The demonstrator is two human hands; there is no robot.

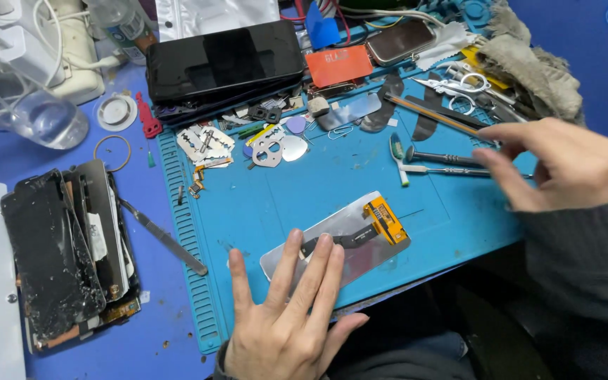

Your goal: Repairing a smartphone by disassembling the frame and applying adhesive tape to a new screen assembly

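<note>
A phone screen panel lies back side up on the blue work mat, showing silver metal, a black ribbon and an orange flex connector. My left hand lies flat with fingers spread, its fingertips pressing on the panel's near end. My right hand hovers over the mat's right side, fingers apart and empty, right beside two metal screwdrivers and a thin brown-handled tool.
A stack of dark phones sits at the back. Broken phone screens are piled at left beside a metal spudger. Razor blades, picks, scissors, a grey cloth and an orange card clutter the mat.
</note>
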